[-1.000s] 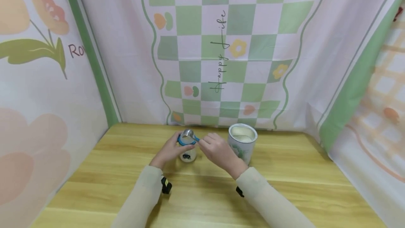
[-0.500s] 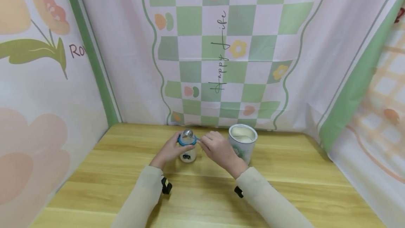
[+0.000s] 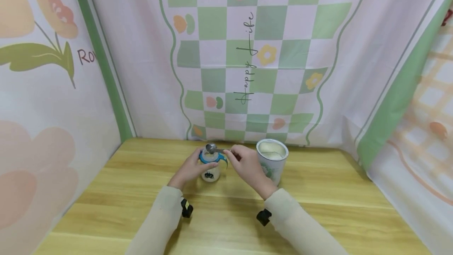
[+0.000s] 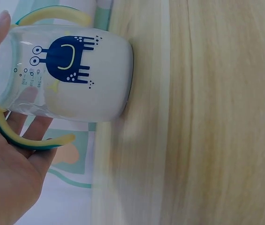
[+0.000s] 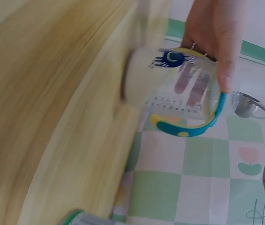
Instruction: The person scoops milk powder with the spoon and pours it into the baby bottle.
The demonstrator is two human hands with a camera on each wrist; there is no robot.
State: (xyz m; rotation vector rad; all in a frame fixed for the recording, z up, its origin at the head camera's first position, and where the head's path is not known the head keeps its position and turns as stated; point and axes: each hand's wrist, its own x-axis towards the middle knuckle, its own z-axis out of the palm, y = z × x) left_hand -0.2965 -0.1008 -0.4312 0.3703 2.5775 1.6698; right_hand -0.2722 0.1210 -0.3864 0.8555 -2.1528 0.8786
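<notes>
A clear baby bottle (image 3: 210, 175) with a blue collar, curved side handles and a dark monster print stands upright on the table, its lower part filled with whitish contents in the left wrist view. My left hand (image 3: 190, 168) grips it near the collar, thumb across the front and fingers behind. My right hand (image 3: 247, 165) pinches the thin handle of a metal measuring spoon (image 5: 246, 106). The spoon's bowl is right at the bottle's mouth. Just right of that hand stands a white can (image 3: 275, 168) with a green print, open at the top with pale powder inside.
The wooden table (image 3: 226, 223) ends at a hanging cloth (image 3: 237, 78) with green checks at the back. More printed cloth (image 3: 46, 89) hangs along the left side and the right. Dark wrist devices (image 3: 186, 207) sit under both sleeves.
My right hand has turned and drawn slightly right and up, uncovering the bottle's right handle. The spoon's bowl has turned at the bottle mouth. My left hand and the bottle have stayed in place.
</notes>
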